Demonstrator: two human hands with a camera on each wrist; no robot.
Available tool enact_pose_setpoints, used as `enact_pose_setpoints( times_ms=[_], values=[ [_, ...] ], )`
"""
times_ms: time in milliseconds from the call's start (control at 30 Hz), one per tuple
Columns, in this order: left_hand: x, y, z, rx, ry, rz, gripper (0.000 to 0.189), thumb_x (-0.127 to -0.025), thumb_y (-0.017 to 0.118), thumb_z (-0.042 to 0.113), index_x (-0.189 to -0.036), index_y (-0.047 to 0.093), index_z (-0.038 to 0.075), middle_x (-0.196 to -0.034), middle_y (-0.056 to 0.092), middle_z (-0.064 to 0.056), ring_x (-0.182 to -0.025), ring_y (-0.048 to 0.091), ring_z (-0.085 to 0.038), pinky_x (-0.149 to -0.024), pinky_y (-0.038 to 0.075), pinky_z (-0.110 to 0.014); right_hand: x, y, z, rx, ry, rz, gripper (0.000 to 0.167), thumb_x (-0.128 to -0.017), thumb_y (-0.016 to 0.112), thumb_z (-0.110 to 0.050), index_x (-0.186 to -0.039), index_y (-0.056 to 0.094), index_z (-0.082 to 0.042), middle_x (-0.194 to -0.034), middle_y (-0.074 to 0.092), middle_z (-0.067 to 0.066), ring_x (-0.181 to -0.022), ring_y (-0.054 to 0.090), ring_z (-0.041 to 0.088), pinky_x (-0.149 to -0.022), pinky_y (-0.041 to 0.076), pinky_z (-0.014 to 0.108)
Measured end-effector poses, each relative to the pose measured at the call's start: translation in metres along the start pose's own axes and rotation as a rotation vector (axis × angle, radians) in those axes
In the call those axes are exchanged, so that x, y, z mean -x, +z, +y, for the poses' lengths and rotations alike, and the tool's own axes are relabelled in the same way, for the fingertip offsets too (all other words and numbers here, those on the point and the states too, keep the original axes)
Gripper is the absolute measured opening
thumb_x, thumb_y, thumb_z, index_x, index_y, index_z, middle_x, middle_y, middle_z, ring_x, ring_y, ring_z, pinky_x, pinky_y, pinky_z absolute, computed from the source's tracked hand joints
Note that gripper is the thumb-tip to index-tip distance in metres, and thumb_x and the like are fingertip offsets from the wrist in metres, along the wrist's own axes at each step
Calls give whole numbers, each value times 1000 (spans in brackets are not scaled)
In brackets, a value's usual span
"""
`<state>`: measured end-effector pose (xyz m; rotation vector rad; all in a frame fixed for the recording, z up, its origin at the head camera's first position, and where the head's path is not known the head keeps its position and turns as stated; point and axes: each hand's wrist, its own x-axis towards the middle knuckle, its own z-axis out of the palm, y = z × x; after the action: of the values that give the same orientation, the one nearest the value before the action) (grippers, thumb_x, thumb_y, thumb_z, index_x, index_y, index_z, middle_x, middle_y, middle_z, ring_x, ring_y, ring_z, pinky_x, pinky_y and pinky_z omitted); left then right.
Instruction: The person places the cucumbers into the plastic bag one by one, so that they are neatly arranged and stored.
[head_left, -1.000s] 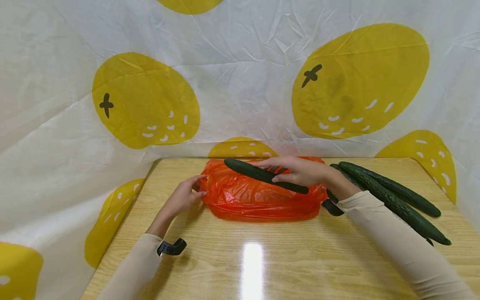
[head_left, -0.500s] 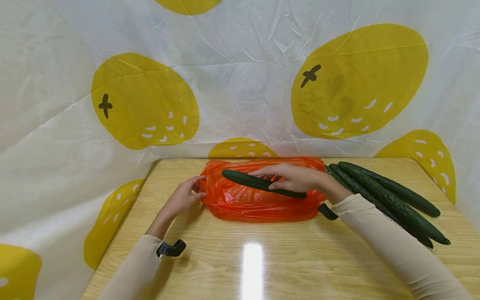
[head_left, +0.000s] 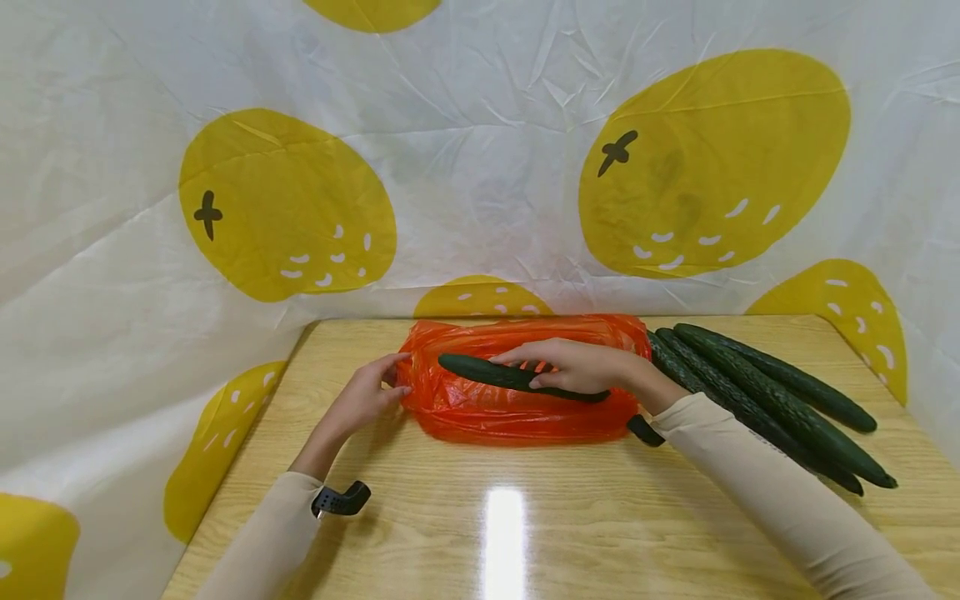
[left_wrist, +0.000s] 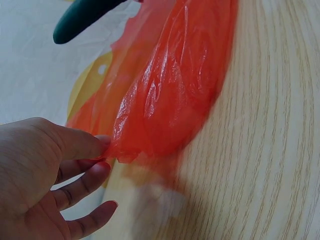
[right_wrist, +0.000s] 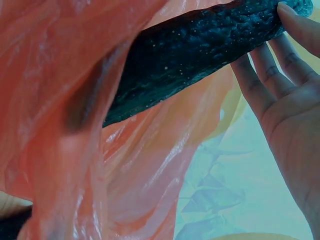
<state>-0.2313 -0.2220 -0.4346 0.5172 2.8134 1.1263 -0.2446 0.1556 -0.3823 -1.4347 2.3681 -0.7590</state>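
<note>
A red plastic bag point(head_left: 517, 425) lies on the table with its mouth spread upward. At its left end, my left hand point(head_left: 363, 397) pinches the rim between thumb and fingertips; the left wrist view shows the thumb point(left_wrist: 90, 145) on the thin film. My right hand point(head_left: 585, 364) grips a dark green cucumber point(head_left: 480, 369) from above, over the bag's mouth. In the right wrist view, one end of this cucumber point(right_wrist: 185, 55) passes behind the red film, and the fingers hold it farther along.
Several more cucumbers point(head_left: 787, 400) lie side by side on the wooden table point(head_left: 420, 517), right of the bag and partly behind the right forearm. A white cloth point(head_left: 480, 192) with yellow fruit prints hangs along the back and left.
My right hand has lowered the cucumber toward me, from the bag's far side to over its middle. The left hand has stayed at the bag's left end.
</note>
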Motion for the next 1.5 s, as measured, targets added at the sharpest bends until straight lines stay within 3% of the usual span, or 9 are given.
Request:
enact_pose_setpoints(
  times_ms=[267, 1067, 1500],
  values=[
    [1, 1, 0, -1, 16, 3, 57, -91, 73, 1, -144, 53, 0, -95, 68, -7, -92, 64, -22, -83, 52, -38, -7, 9, 0, 2, 25, -36, 56, -100, 63, -9, -152, 48, -21, -149, 53, -3, -125, 57, 19, -106, 46, 43],
    [0, 1, 1, 9, 12, -2, 58, -90, 73, 0, -144, 53, 0, -95, 67, -8, -90, 64, -23, -72, 52, -29, -27, 40, 2, 172, 78, -63, 53, -99, 63, -8, -150, 50, -17, -145, 57, 2, -134, 53, 23, -111, 42, 45],
    [1, 1, 4, -2, 16, -2, 57, -90, 73, 0, -144, 53, -2, -95, 67, -9, -91, 64, -23, -70, 52, -30, -29, 49, 0, 203, 108, -80, 52, -100, 61, -7, -151, 49, -14, -144, 57, 6, -133, 53, 26, -111, 42, 46]
  ],
)
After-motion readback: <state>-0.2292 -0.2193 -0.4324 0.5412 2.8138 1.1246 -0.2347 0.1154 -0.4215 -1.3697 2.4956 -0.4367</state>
